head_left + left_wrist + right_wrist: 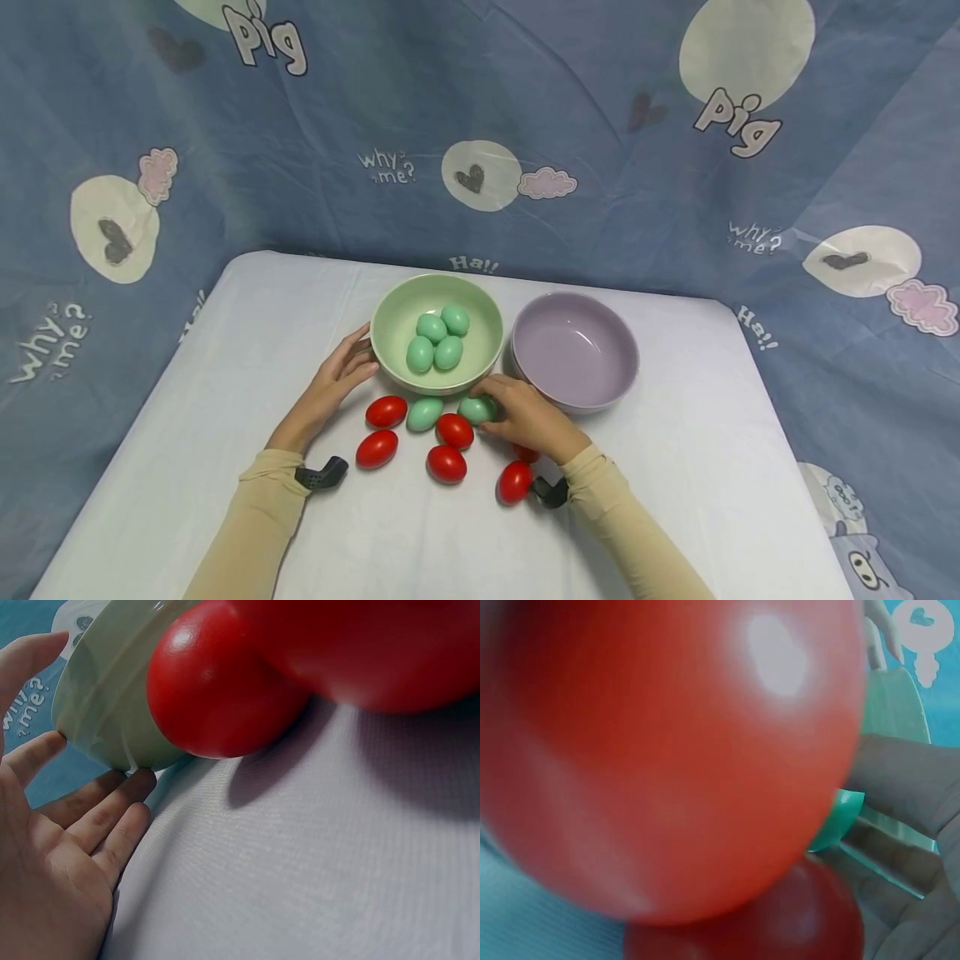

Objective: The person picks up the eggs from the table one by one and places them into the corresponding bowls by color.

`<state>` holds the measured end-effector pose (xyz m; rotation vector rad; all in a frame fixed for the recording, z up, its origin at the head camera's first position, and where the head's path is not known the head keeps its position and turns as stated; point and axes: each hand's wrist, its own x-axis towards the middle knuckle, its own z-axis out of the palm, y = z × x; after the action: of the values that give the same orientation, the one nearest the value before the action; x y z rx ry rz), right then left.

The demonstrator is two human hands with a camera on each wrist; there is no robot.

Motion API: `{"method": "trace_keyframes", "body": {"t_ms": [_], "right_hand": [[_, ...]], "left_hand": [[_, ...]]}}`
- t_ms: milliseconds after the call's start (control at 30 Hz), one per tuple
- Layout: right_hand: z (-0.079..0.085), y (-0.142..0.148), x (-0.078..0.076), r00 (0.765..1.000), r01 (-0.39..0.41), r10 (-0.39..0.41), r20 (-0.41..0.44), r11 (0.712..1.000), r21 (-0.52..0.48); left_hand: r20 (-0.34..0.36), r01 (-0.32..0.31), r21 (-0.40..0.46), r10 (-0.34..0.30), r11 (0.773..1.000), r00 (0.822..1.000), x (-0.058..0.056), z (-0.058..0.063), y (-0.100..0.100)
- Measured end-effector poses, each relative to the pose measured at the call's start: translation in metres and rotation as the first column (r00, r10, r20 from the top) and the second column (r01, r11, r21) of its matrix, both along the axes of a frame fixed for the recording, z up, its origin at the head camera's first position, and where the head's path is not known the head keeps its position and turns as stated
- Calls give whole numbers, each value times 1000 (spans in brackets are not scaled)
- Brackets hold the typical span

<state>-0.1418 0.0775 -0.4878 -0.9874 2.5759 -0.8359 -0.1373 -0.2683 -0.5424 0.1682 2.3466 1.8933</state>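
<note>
My left hand (327,392) is at the left side of a light green bowl (390,367). Its spread fingertips (141,780) touch the bowl's outer wall. Several green eggs (431,327) lie together inside that bowl. In front of it, my right hand (534,417) pinches a green egg (476,409) between thumb and fingers, low over the cloth. Another green egg (425,414) lies on the table just left of it. In the right wrist view a large red egg (675,750) hides much of the pinched egg (841,819).
A purple bowl (573,350) stands right of the green one, with nothing in it. Several red eggs (447,464) are scattered in front of the bowls, one (515,482) by my right wrist. A white cloth (405,542) covers the table; a blue patterned curtain (420,100) hangs behind.
</note>
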Motion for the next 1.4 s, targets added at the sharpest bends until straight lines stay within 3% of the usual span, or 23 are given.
{"method": "trace_keyframes", "body": {"t_ms": [667,800,1067,1400], "right_hand": [[6,3,1,1000,-11,12,13,998,-56],[12,4,-1,999,-43,44,0,992,-115],[31,4,-10,991,-46,74,108,969,-242],[47,-4,-21,987,-51,92,132,957,-285]], "left_hand": [[5,-1,8,1,1000,1000,2,3,2],[6,1,2,-1,1000,1000,2,3,1],[15,1,1,-1,1000,1000,2,2,-1],[14,4,13,-4,1000,1000,1,2,0]]}}
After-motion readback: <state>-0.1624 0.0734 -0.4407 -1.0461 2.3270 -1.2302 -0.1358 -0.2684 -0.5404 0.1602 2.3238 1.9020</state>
